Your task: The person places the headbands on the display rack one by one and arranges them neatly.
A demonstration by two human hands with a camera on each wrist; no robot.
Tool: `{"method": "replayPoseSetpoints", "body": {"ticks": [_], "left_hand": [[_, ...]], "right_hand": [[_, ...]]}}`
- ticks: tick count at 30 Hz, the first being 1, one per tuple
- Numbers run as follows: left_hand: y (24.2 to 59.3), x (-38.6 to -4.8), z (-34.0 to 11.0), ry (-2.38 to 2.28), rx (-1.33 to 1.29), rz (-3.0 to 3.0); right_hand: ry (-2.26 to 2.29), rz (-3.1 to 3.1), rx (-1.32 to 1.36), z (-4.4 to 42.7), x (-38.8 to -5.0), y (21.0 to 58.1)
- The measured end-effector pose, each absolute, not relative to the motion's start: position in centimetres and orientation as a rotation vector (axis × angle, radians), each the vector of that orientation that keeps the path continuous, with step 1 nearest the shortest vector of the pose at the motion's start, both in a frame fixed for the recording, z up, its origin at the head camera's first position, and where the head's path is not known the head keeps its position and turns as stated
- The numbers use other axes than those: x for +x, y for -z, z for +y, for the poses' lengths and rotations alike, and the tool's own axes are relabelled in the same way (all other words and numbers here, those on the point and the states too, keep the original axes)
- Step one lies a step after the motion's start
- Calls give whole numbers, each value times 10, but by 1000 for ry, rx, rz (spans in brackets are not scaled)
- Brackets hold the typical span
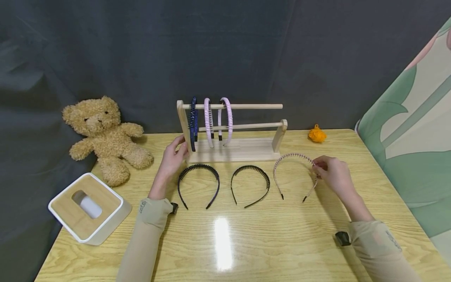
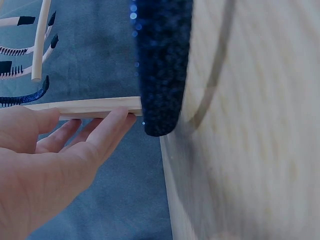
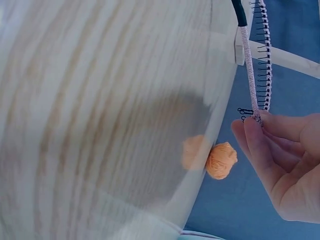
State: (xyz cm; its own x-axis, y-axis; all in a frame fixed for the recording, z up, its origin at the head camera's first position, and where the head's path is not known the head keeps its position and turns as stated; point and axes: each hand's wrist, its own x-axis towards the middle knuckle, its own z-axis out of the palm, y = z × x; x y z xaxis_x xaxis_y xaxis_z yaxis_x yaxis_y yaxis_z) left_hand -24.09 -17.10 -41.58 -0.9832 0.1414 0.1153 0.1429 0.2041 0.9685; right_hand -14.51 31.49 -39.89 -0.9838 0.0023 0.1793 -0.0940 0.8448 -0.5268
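Note:
My right hand (image 1: 334,175) pinches the side of a pale pink toothed headband (image 1: 295,155), whose tips point toward me; in the right wrist view the fingers (image 3: 255,135) close on its band (image 3: 251,75). At the rack's left end, my left hand (image 1: 172,156) rests against the wooden upright (image 1: 183,125), thumb and fingers on either side of it in the left wrist view. The wooden rack holds dark blue headbands (image 1: 192,125) and lilac headbands (image 1: 208,121) on its rods. A dark blue headband (image 1: 199,166) and a black one (image 1: 251,167) lie on the table before it.
A teddy bear (image 1: 105,137) sits at the back left, behind a white box with a wooden lid (image 1: 102,231). An orange crumpled object (image 1: 317,134) lies near the table's (image 1: 282,243) back right edge. Dark cloth hangs behind, and a patterned panel (image 1: 419,156) stands at the right.

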Motion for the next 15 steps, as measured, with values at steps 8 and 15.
{"method": "replayPoseSetpoints", "body": {"ticks": [8,15], "left_hand": [[416,-241,-170,2028,-274,-2399],[416,-241,-170,2047,-260,-2393]], "right_hand": [[-855,-2786,71,313,-141,391],[-843,-2755,98,312,-137,383]]}}
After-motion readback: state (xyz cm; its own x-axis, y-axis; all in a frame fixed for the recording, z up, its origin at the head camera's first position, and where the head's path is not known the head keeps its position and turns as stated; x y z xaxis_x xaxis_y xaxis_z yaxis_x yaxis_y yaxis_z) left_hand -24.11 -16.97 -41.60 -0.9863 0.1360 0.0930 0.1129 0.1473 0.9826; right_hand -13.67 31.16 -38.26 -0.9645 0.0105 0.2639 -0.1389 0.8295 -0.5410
